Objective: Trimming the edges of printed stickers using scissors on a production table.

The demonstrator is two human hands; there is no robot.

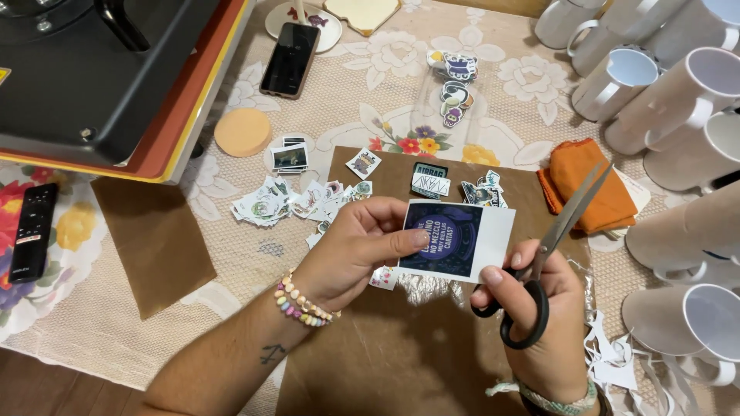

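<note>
My left hand (356, 245) pinches the left edge of a paper sticker print (456, 240), dark blue and purple with a white border, held above a brown sheet (401, 354). My right hand (539, 323) grips black-handled scissors (543, 254); the blades are open and point up and to the right, just right of the print. Cut stickers (297, 202) lie scattered to the left of my left hand, and a few more (429, 182) rest on the brown sheet's far edge.
A black and orange heat press (116, 77) fills the top left. White mugs (678, 115) are stacked along the right. Also in view: an orange cloth (590, 185), a phone (290, 59), a remote (32, 231), a round orange pad (242, 132), paper scraps (617, 362) at the lower right.
</note>
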